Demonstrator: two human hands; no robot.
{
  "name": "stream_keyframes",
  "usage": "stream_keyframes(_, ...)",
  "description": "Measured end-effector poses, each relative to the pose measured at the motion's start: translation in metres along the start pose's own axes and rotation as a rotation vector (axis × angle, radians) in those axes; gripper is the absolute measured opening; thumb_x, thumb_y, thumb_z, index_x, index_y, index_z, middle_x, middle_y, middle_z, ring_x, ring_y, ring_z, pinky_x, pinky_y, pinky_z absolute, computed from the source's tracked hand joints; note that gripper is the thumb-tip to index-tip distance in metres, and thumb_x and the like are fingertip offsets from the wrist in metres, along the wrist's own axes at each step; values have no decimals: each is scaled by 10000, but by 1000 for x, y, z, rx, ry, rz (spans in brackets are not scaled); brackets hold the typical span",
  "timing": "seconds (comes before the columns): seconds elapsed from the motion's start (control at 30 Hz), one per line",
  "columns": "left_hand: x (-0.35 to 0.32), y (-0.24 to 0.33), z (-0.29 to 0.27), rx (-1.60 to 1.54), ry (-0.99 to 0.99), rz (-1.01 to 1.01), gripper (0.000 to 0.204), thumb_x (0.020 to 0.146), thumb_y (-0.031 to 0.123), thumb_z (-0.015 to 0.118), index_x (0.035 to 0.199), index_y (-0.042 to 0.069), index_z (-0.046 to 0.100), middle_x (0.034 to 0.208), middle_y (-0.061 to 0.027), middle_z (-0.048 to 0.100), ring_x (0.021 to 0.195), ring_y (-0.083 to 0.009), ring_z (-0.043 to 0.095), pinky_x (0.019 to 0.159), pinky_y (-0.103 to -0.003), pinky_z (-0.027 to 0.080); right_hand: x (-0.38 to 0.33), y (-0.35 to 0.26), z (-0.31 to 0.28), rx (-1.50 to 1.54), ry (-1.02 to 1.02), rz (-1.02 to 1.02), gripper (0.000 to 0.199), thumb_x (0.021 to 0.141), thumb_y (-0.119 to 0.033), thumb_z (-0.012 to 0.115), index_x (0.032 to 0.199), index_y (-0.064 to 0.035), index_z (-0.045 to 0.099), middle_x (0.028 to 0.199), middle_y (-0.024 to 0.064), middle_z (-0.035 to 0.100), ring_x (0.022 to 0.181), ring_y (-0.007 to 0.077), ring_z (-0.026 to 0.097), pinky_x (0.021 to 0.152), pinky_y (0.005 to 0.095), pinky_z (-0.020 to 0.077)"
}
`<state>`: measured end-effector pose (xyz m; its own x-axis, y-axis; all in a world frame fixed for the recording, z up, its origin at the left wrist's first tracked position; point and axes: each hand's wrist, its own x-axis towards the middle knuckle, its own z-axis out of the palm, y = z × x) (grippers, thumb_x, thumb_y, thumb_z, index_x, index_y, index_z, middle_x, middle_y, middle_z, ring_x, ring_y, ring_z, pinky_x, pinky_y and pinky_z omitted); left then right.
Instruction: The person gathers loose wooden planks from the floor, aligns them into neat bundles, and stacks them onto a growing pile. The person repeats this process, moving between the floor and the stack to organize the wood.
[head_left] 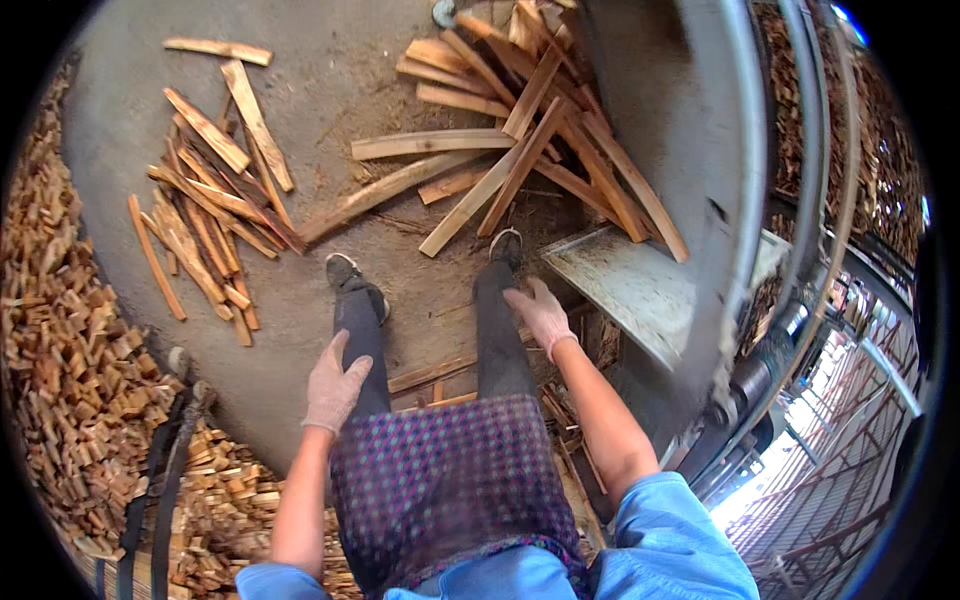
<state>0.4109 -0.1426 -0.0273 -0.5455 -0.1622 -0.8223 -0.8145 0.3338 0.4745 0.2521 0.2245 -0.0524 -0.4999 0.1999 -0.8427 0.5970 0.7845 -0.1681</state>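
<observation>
Wood strips point(430, 144) lie on the concrete floor point(330, 110) in two loose heaps ahead of the person, a bigger, crisscrossed one to the right and a smaller one to the left. The left hand point(336, 386), gloved, is by the left thigh, thumb apart from loosely extended fingers, with nothing in it. The right hand point(546, 318), also gloved, is near the right knee, half open and seemingly empty; whether its fingertips touch the trousers point(500, 345) I cannot tell. Both hands are apart from the heaps. A checked apron point(445, 480) covers the lap. To the right is a pale metal plate point(630, 285); along the left edge rises a large stack of cut wood point(75, 390).
</observation>
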Motion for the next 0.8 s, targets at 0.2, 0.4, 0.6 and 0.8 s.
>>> stream_keyframes(0.2,244,11,96,514,50,208,843,847,306,773,1555,23,414,1486,-251,538,1375,-400,524,1154,-457,433,228,-4,45,54,108,149,1261,787,-626,803,1612,108,193,1541,372,448,1462,408,462,1177,404,385)
stream_keyframes(0.4,497,63,138,974,491,728,805,831,342,811,1500,65,461,1461,-215,534,1372,-403,502,1111,-502,447,380,-30,82,371,317,82,950,805,-543,839,1382,162,569,1419,255,623,1284,339,619,1081,391,464)
stream_keyframes(0.6,507,117,176,999,-74,298,677,827,345,769,1401,50,567,1327,-229,649,1252,-403,616,1060,-483,497,420,16,119,817,110,-68,638,913,-323,806,1353,106,633,1343,149,662,1216,208,596,1105,326,421)
stream_keyframes(0.8,424,11,216,325,-85,461,695,837,420,771,1362,2,591,986,-181,744,830,-287,733,784,-430,599,389,55,173,1068,-226,-62,395,1000,-173,681,1332,40,667,1336,78,656,1209,212,611,1047,312,458)
